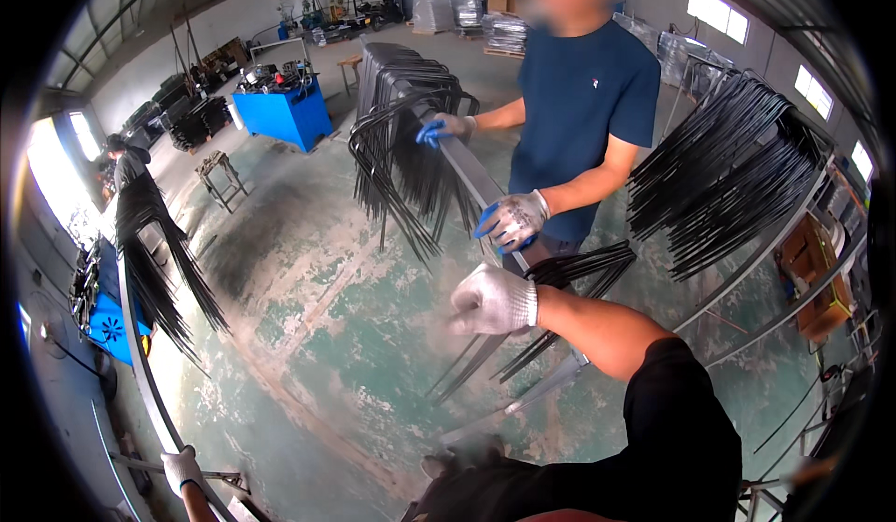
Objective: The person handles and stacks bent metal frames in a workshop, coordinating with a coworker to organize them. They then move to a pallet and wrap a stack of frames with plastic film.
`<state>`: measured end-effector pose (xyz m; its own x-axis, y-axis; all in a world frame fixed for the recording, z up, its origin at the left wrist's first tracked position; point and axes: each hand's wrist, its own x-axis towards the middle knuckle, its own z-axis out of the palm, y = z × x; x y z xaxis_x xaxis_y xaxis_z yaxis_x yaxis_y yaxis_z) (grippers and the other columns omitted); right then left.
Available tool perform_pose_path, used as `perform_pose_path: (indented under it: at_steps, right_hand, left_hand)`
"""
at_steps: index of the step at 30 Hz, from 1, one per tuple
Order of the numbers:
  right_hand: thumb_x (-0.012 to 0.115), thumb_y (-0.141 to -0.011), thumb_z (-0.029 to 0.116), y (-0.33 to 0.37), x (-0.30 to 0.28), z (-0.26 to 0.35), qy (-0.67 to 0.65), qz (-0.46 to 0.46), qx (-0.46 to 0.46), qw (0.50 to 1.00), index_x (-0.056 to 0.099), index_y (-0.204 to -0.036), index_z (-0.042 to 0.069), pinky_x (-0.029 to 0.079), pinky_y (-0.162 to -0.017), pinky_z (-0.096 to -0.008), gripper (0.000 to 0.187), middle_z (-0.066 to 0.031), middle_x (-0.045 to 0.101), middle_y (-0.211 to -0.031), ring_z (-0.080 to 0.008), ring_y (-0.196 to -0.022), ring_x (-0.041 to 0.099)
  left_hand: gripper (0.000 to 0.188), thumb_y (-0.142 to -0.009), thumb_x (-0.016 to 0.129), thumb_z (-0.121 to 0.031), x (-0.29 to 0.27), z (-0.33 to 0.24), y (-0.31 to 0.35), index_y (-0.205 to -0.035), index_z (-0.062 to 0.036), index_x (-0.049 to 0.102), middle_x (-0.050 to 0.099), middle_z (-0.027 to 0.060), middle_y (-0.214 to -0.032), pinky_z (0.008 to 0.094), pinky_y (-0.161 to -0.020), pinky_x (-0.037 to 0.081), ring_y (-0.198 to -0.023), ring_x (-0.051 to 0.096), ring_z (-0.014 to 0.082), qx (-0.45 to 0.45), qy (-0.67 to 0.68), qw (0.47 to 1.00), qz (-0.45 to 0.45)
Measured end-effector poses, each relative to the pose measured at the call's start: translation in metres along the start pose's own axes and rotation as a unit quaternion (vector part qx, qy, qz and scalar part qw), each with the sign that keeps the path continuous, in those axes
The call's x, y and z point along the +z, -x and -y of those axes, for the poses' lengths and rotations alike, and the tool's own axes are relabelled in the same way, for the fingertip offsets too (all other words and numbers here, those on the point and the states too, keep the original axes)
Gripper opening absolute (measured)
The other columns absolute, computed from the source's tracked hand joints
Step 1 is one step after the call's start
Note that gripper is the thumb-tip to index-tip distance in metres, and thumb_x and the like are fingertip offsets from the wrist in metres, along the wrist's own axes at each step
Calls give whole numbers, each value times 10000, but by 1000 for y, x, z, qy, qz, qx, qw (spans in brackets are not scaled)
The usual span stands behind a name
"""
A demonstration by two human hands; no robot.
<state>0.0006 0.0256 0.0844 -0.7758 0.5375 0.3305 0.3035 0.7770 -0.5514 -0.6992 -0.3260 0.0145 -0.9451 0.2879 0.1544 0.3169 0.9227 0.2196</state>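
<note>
At left, I note a long metal rail (144,377) bearing black bent rods (140,210) farther off. My gloved left hand (182,469) touches its near stretch; grip unclear. My gloved right hand (495,300), right of centre, is loosely curled; any hold undeterminable.

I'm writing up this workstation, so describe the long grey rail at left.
The rail is long, pale grey and metallic-looking, running from the picture's lower edge up the left side. It looks curved, perhaps from the lens. Bent black rods hang over its far part, hiding that end. The gloved left hand touches its near part.
</note>
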Motion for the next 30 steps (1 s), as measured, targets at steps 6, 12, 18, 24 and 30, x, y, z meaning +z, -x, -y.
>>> perform_pose_path:
  at_steps: [6, 12, 18, 24, 30]
  right_hand:
    - [800, -881, 429, 3, 8, -14, 94, 43, 28, 994, 551, -668, 16, 417, -570, -492, 527, -223, 527, -640, -460, -626, 484]
    - [751, -903, 520, 0, 10, -22, 123, 47, 61, 989, 628, -679, 39, 491, -627, -525, 545, -214, 617, -659, -443, -681, 656]
    - [738, -908, 528, -1, 9, -25, 138, 40, 72, 987, 638, -691, 39, 503, -650, -535, 544, -212, 638, -686, -445, -718, 673]
    - [722, -911, 544, -1, 8, -20, 162, 36, 91, 982, 638, -688, 37, 506, -658, -544, 559, -227, 638, -692, -454, -724, 672]
    - [719, -916, 553, -3, 6, -20, 174, 44, 102, 978, 659, -699, 33, 517, -665, -537, 566, -230, 644, -694, -451, -714, 675]
  left_hand:
    - [588, -807, 696, -286, -6, -21, 20, -1237, 99, 586, 751, 341, -1087, 548, -956, 561, -1044, 738, 505, -4, 42, 999, 24]
    - [614, -825, 662, -328, -7, -13, 17, -1254, 105, 587, 748, 348, -1085, 559, -956, 556, -1037, 732, 517, 0, 22, 1000, 9]
    - [616, -853, 655, -361, -10, -12, 20, -1268, 91, 592, 754, 335, -1084, 559, -951, 557, -1045, 741, 503, -10, 26, 1000, 12]
    - [615, -865, 664, -374, -5, -10, 16, -1260, 92, 592, 750, 341, -1078, 556, -949, 555, -1045, 739, 505, -5, 36, 999, 9]
    - [610, -864, 666, -379, -7, -9, 16, -1241, 95, 595, 747, 345, -1081, 558, -946, 553, -1040, 736, 510, -1, 45, 999, 9]
